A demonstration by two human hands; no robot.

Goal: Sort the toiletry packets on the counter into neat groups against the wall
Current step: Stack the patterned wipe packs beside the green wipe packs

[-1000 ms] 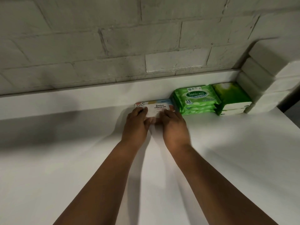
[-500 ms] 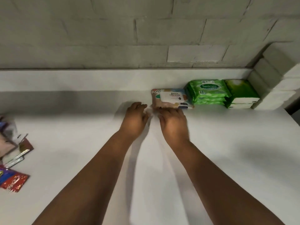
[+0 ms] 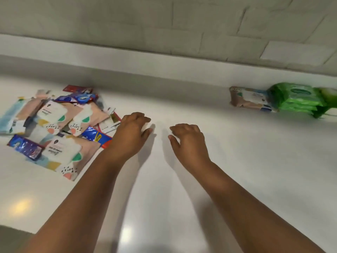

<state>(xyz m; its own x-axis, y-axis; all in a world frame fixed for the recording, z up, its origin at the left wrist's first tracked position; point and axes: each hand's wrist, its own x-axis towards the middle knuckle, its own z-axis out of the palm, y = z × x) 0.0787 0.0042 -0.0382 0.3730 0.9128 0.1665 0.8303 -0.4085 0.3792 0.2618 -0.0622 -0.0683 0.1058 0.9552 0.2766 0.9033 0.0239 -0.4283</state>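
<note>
Both hands hover empty over the white counter [image 3: 237, 161], fingers loosely curled: the left hand [image 3: 130, 133] beside a jumbled heap of pastel and blue toiletry packets [image 3: 54, 123], the right hand [image 3: 188, 141] well apart from the patterned beige wipes packet [image 3: 249, 98] and green wipes stack [image 3: 297, 99] at the grey brick wall [image 3: 164, 24].

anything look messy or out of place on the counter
Yes: the loose heap of packets at left lies overlapping and askew, away from the wall, unlike the pastel pack and green packs lined along it.
</note>
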